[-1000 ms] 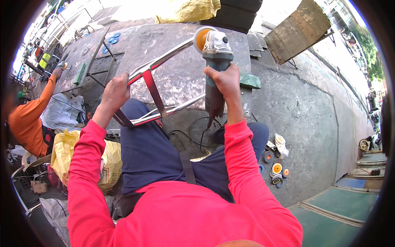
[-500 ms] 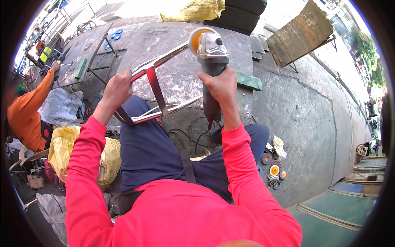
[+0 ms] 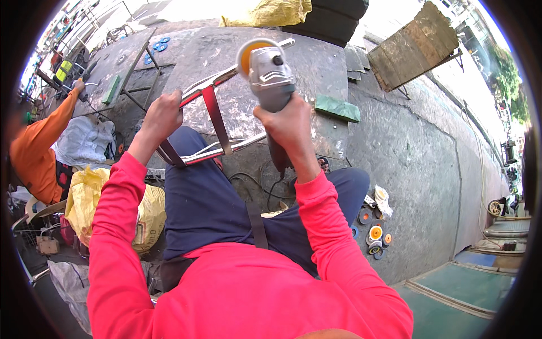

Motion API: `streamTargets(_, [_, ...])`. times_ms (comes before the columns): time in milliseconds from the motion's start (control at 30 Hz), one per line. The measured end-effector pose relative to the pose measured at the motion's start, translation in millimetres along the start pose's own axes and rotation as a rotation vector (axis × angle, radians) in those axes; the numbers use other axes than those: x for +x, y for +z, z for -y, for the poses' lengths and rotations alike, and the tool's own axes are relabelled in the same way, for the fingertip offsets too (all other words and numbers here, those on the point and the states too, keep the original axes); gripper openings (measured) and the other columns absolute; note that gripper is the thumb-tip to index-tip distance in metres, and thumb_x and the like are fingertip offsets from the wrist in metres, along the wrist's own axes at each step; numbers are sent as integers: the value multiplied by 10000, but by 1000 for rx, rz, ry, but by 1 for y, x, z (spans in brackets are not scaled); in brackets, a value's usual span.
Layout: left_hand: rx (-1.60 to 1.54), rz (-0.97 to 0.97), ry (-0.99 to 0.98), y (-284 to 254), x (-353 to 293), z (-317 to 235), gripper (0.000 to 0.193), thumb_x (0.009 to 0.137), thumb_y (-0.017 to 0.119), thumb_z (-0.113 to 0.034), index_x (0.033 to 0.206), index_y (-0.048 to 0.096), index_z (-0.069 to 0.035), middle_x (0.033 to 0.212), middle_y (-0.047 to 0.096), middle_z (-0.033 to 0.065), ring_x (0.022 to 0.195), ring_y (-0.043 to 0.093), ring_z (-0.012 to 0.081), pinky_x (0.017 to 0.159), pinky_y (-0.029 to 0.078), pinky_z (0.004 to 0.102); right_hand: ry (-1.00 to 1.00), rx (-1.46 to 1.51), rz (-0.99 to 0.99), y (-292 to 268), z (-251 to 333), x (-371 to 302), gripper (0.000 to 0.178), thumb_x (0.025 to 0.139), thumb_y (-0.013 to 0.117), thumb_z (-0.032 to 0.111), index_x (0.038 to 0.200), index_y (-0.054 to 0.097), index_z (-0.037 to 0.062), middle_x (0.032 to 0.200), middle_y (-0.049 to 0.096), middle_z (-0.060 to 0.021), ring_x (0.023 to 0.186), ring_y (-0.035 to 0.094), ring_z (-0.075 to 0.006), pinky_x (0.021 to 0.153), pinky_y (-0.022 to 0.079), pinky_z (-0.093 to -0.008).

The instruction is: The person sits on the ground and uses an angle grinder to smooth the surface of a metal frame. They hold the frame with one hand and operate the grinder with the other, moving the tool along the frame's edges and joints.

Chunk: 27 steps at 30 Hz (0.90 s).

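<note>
Grey, worn ground (image 3: pixel 418 158) spreads around me in strong daylight. Nearest is my left thigh (image 3: pixel 197 209), where the near end of a shiny metal frame (image 3: pixel 215 116) seems to rest; the other end reaches forward, away from me. My left hand (image 3: pixel 165 117) has its fingers closed about the frame at its left side. I judge this frame light, stiff and rather slippery, because it is polished, so a bar close to a joint should be a good place to hold. My right hand (image 3: pixel 289 121) is wrapped around the body of an angle grinder (image 3: pixel 272 76); this tool looks heavy toward its head, and asks for a full grip. Its disc (image 3: pixel 253 52) hides part of the upper bar, and I cannot tell whether they touch. Undersides of my fingers are also hidden. Loose discs (image 3: pixel 376 233) lie at my right, and farther forward is a green block (image 3: pixel 337 108). Well to the left, a co-worker (image 3: pixel 42 152) in orange is partly cut off; what the co-worker's hand (image 3: pixel 78 86) holds is too small to make out.
</note>
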<state>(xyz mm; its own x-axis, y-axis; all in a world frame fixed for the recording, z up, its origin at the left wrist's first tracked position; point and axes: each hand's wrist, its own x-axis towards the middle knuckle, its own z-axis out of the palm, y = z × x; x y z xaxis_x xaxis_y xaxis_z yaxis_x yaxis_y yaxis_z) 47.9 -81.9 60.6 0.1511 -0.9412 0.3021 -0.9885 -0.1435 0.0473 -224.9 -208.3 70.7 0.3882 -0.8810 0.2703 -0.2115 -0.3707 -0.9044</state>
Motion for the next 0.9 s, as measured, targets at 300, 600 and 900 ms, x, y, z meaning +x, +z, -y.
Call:
streamTargets(300, [-30,48,-61,-1,2,-3,157,753,585,3,880,501,46,808,629,288,839,629,459,763,495,520,12,56,103,11,3,-13,453,642,774,200,962,619,-80,784,699,-224,740,727,-304,686,557,-377])
streamTargets(600, [12,56,-68,-2,-4,-6,158,760,576,1,889,491,38,811,630,277,821,636,456,748,507,511,117,-47,-16,-17,4,7,367,661,785,190,910,691,-63,786,726,-151,713,712,-209,679,552,-333])
streamTargets(900, [37,10,-108,-7,-20,-36,158,796,597,-15,914,497,14,810,643,248,785,658,433,684,536,496,-5,100,67,-17,17,-34,359,670,771,161,922,645,-62,765,708,-163,714,708,-186,643,544,-331])
